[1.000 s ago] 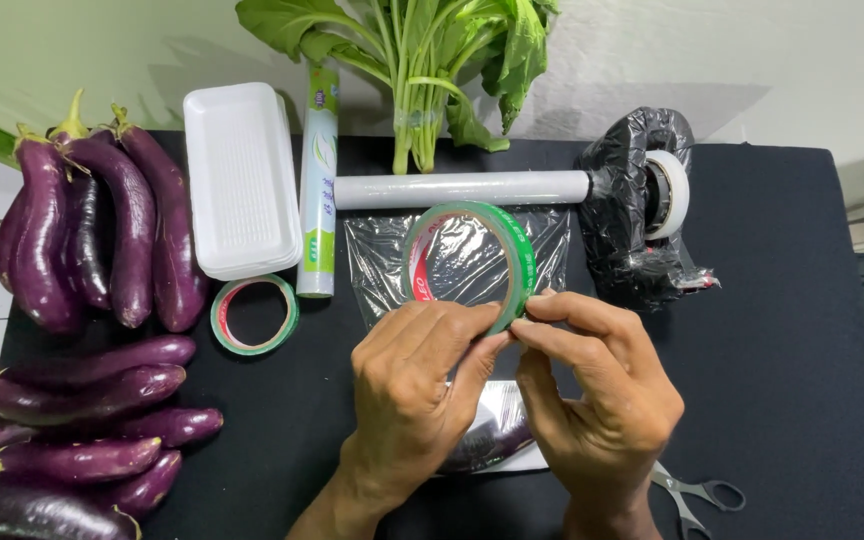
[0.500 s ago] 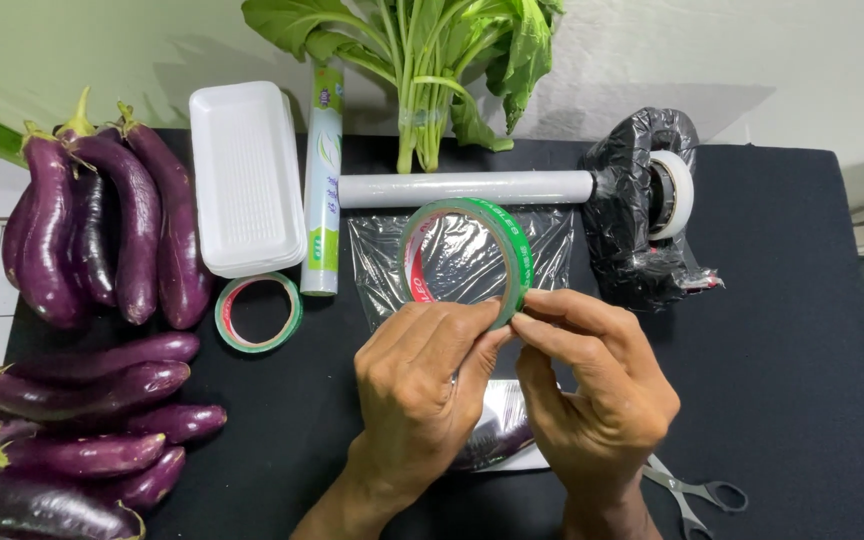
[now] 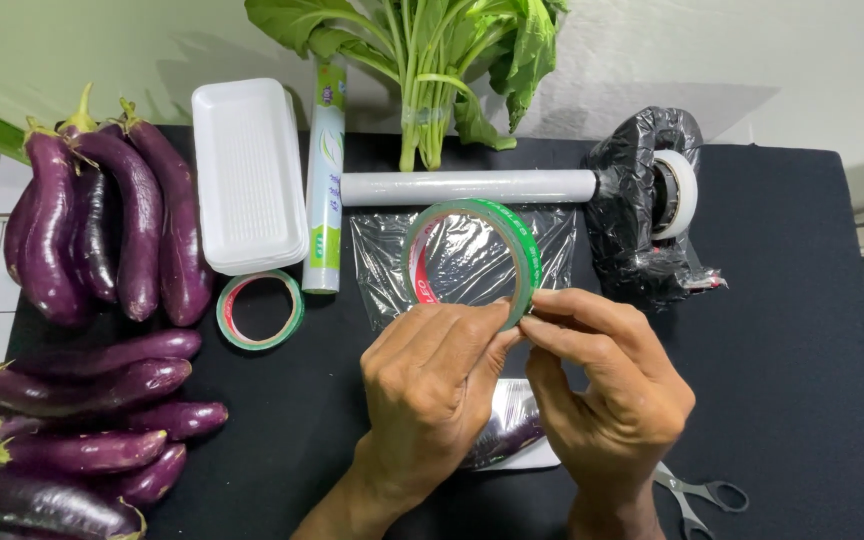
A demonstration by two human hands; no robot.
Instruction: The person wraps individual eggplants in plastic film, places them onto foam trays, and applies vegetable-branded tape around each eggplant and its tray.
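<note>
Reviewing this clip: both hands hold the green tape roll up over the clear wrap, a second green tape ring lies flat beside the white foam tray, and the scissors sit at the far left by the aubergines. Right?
Not quite. The head view shows the metal scissors at the lower right, beside the right hand, not by the purple aubergines. The rest holds: both hands, left hand included, hold the green tape roll, and the second green tape ring lies beside the white foam tray.

— What are the hands on?

— Both pinch a green tape roll (image 3: pixel 472 255) at its lower edge — left hand (image 3: pixel 432 385) beside right hand (image 3: pixel 607 390), roll held up at mid-frame.

— And around them?

— A second tape roll (image 3: pixel 260 310) lies flat left of centre; purple eggplants (image 3: pixel 102 230) fill the left side, a white foam tray (image 3: pixel 248 175) sits upper left, scissors (image 3: pixel 697 495) at lower right.
</note>
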